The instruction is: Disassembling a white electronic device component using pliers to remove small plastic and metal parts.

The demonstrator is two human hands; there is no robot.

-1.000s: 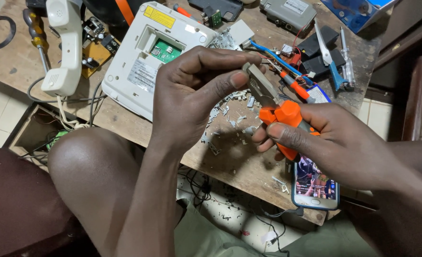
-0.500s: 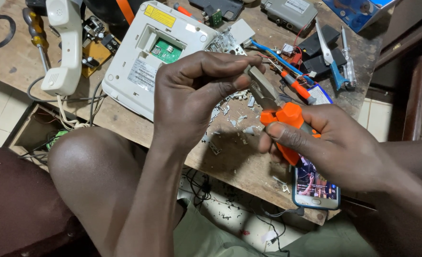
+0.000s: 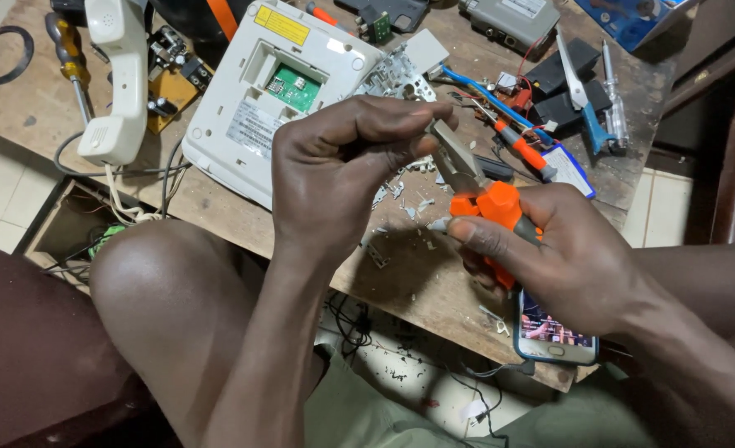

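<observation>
Over a cluttered wooden workbench, the right hand clenches orange-handled pliers, their nose aimed toward 11 o'clock at a small part, too tiny to identify, pinched in the left hand. An opened white telephone base lies at 10 o'clock. Judged a gripping step; steadiness seems needed.

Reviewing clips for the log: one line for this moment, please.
right hand: grips orange-handled pliers | left hand: pinches at pliers' tip | wooden table: white phone base
</observation>
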